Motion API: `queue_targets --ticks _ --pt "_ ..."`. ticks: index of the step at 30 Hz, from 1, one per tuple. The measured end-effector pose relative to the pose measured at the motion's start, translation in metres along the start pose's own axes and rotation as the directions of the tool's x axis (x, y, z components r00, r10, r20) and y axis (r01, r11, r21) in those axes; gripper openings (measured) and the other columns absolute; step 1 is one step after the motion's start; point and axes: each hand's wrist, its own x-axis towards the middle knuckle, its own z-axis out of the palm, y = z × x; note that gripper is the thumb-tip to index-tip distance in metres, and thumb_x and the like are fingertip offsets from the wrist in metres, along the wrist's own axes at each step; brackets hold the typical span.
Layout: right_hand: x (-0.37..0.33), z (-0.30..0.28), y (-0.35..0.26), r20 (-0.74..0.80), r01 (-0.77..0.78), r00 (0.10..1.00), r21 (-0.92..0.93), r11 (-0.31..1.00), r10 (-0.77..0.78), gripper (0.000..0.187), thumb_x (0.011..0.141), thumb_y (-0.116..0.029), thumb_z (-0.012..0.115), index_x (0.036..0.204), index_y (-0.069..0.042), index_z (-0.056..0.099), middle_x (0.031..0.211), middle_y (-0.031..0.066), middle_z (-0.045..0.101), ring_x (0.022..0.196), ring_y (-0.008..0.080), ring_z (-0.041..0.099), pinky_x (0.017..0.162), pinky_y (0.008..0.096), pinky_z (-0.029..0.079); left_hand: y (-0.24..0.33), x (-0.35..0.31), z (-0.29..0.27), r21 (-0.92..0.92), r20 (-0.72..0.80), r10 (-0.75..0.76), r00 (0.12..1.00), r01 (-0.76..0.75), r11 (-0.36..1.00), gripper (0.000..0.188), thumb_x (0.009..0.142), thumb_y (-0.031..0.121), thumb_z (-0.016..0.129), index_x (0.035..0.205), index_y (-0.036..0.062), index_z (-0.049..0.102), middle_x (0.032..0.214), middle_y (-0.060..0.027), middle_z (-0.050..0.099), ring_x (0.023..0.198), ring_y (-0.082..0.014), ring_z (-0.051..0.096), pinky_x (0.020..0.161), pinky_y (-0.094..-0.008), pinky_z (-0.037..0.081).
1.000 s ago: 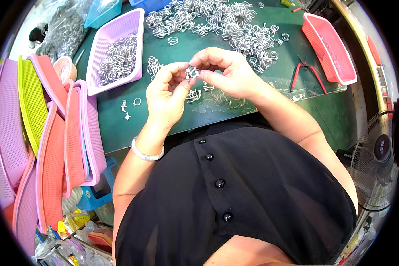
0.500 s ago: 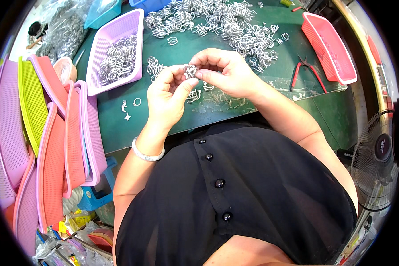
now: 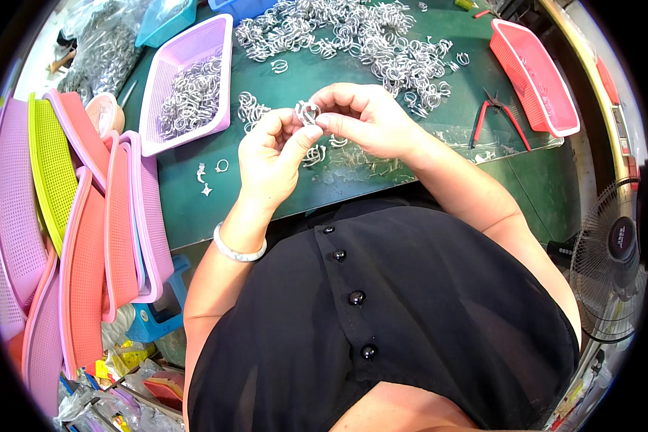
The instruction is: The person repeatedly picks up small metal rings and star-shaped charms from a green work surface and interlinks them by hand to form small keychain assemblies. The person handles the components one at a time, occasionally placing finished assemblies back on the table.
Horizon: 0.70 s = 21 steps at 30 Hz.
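A silvery metal ring (image 3: pixel 307 112) is pinched between both my hands above the green table (image 3: pixel 194 209). My left hand (image 3: pixel 274 150) grips its left side with thumb and bent fingers. From the right, the thumb and forefinger of my right hand (image 3: pixel 363 121) close on it. Whether more than one ring is in my fingers, I cannot tell. Small clusters of rings (image 3: pixel 250 109) lie just beyond my left fingers, and a few rings (image 3: pixel 315 154) rest under my hands. A single ring (image 3: pixel 222 165) and small star-tipped pieces (image 3: pixel 206 189) lie to the left.
A large heap of rings (image 3: pixel 367 39) spreads over the far table. At left stand a purple basket (image 3: pixel 148 108) holding rings and stacked coloured baskets (image 3: pixel 86 273). Red-handled pliers (image 3: pixel 477 126) and a pink basket (image 3: pixel 565 108) are at right, a fan (image 3: pixel 621 239) beyond the table.
The piece in my fingers has turned, so its open loops now face up where a compact cluster showed before. Both hands stay in nearly the same place.
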Motion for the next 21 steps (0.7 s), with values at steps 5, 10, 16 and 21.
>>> queue_targets --ticks 5,10,16,21 --pt "0.0001 -0.0003 0.0024 0.014 -0.016 1.0 0.014 1.0 0.015 0.021 0.087 -0.008 0.054 0.105 0.001 0.056 0.092 0.0027 0.06 0.084 0.0071 0.055 0.074 0.0222 0.045 0.0004 0.0008 0.0008 -0.011 0.001 -0.005 1.0 0.005 1.0 0.014 0.08 0.004 0.065 0.091 -0.0009 0.058 0.078 0.0005 0.058 0.069 -0.0039 0.052 0.062 -0.0168 0.043" --pt "-0.0008 -0.0002 0.003 0.045 -0.055 0.998 0.025 0.998 0.054 0.022 0.088 -0.008 0.052 0.107 0.001 0.055 0.092 0.0025 0.06 0.082 0.0065 0.054 0.071 0.0216 0.045 0.0019 0.0008 0.0005 0.063 -0.026 -0.011 1.0 0.013 0.998 0.013 0.078 0.007 0.067 0.085 -0.0003 0.059 0.074 0.0015 0.057 0.064 -0.0024 0.049 0.056 -0.0153 0.04" --pt "-0.0016 -0.0007 0.0012 0.052 -0.063 0.997 -0.028 0.998 0.064 0.022 0.088 -0.007 0.051 0.107 0.002 0.055 0.09 0.0018 0.06 0.08 0.006 0.054 0.068 0.0212 0.045 0.0015 0.0015 0.0004 0.146 -0.049 -0.002 0.999 0.009 0.989 0.015 0.076 0.009 0.07 0.081 0.0012 0.059 0.068 0.0034 0.054 0.059 -0.0016 0.046 0.052 -0.0148 0.037" --pt "-0.0012 -0.0045 0.0052 -0.02 -0.063 0.998 -0.101 0.993 0.061 0.022 0.087 -0.008 0.051 0.107 0.002 0.055 0.089 0.0032 0.061 0.078 0.0072 0.055 0.07 0.0225 0.046 0.0022 0.0035 -0.0008 0.265 -0.115 0.094 0.989 -0.061 0.962 0.014 0.074 0.008 0.071 0.078 0.0023 0.059 0.066 0.0042 0.053 0.057 -0.0013 0.045 0.05 -0.0154 0.037"
